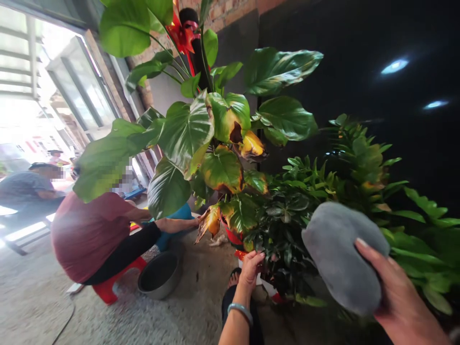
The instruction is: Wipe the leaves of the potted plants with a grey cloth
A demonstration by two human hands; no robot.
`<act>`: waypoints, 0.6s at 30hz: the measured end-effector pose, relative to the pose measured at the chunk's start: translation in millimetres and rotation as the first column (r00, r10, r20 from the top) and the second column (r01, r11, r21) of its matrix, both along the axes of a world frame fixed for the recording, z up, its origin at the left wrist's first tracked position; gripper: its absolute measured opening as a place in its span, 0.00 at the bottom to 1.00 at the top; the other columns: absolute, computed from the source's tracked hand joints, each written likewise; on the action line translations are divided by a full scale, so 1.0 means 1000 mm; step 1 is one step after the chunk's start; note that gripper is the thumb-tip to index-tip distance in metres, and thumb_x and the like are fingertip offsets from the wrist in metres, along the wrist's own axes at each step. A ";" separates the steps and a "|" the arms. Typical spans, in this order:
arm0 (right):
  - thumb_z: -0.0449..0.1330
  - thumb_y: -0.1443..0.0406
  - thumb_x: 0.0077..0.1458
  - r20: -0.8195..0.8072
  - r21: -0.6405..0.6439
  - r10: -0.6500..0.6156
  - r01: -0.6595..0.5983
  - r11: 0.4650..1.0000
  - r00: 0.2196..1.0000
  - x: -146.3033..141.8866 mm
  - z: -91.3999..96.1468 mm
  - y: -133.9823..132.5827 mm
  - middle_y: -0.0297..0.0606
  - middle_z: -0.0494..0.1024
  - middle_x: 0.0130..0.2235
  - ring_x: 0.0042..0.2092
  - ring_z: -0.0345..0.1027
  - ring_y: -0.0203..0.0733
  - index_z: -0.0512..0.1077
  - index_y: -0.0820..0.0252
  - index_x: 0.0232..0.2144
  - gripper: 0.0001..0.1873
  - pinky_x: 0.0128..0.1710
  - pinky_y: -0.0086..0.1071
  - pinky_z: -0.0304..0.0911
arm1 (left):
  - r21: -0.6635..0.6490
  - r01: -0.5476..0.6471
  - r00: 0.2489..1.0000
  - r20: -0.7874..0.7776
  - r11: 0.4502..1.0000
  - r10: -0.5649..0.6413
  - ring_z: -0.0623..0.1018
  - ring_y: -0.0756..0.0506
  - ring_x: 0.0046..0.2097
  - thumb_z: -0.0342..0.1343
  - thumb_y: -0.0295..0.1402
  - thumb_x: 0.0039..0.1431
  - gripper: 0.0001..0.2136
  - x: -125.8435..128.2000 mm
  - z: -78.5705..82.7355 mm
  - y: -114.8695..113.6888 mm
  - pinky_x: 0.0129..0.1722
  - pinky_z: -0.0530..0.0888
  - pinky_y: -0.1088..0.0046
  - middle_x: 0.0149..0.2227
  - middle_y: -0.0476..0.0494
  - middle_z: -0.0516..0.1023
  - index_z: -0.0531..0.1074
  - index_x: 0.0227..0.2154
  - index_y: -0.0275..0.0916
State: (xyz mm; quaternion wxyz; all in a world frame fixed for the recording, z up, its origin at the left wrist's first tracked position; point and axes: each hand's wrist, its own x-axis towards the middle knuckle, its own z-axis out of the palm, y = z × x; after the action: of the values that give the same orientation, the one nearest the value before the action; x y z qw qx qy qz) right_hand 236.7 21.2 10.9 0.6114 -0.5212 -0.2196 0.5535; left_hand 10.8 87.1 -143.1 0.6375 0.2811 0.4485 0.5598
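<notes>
In my right hand (397, 282) is a thick, soft-looking grey pad (339, 256), oval and slightly blurred, raised in front of the potted plants. The thumb lies over its near face and the other fingers are hidden behind it. My left hand (250, 269), with a pale bracelet (240, 312) on the wrist, is lower and further left. Its fingertips are pinched together at the left edge of a bushy dark-leaved plant (285, 235), apparently on a leaf. Above it rises a tall broad-leaved plant (189, 129) with several browned, yellowing leaves and a red ribbon (181, 36).
On the left a person in a maroon shirt (91, 235) sits on a red stool (109, 282), an arm stretched toward the tall plant. A grey basin (160, 275) stands on the concrete floor. More greenery (427, 225) lines a dark glossy wall (359, 72) at right.
</notes>
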 end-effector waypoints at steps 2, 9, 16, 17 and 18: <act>0.69 0.55 0.35 -0.117 -0.056 -0.019 0.013 0.998 0.993 -0.015 0.005 0.017 0.43 0.84 0.29 0.46 0.76 0.62 0.76 0.55 0.31 0.18 0.42 0.50 0.73 | -0.004 -0.009 1.000 0.009 1.000 0.009 0.68 0.49 0.25 0.72 0.45 0.23 0.21 0.003 -0.002 0.000 0.28 0.66 0.71 0.19 0.49 0.71 0.75 0.20 0.35; 0.71 0.55 0.29 0.024 -0.174 0.340 -0.331 0.927 0.940 -0.021 -0.078 -0.022 0.45 0.85 0.33 0.54 0.70 0.64 0.78 0.54 0.20 0.13 0.55 0.48 0.65 | -0.019 -0.027 0.999 0.023 0.999 0.028 0.67 0.51 0.25 0.72 0.44 0.24 0.19 0.000 -0.006 0.002 0.27 0.66 0.72 0.20 0.49 0.71 0.75 0.19 0.36; 0.69 0.56 0.33 0.048 -0.058 -0.115 0.117 0.991 0.992 -0.021 0.007 0.001 0.42 0.85 0.33 0.44 0.77 0.61 0.78 0.57 0.33 0.21 0.40 0.45 0.74 | -0.039 -0.074 0.997 0.006 0.996 0.075 0.67 0.49 0.24 0.70 0.42 0.23 0.18 0.004 0.000 0.001 0.26 0.66 0.71 0.19 0.47 0.72 0.74 0.18 0.35; 0.68 0.58 0.34 -0.032 -0.055 -0.101 0.099 0.994 0.994 -0.029 0.014 0.009 0.41 0.84 0.29 0.43 0.77 0.60 0.77 0.57 0.33 0.19 0.40 0.45 0.74 | -0.046 -0.097 0.995 0.001 0.994 0.098 0.67 0.49 0.24 0.69 0.40 0.24 0.17 0.005 -0.001 0.001 0.26 0.65 0.71 0.19 0.47 0.71 0.74 0.18 0.35; 0.67 0.59 0.34 -0.103 -0.076 -0.058 0.050 0.996 0.993 -0.036 0.015 0.014 0.41 0.83 0.27 0.42 0.78 0.60 0.76 0.58 0.32 0.17 0.40 0.47 0.74 | -0.057 -0.129 0.992 -0.004 0.990 0.129 0.67 0.49 0.24 0.68 0.38 0.25 0.15 0.005 -0.003 0.002 0.25 0.65 0.71 0.18 0.48 0.71 0.74 0.19 0.35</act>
State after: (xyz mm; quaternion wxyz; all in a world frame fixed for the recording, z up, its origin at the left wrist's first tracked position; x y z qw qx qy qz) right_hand 200.7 34.9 26.3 0.6173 -0.5192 -0.1525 0.5711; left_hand 16.0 89.0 -146.5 0.6076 0.2333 0.4819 0.5867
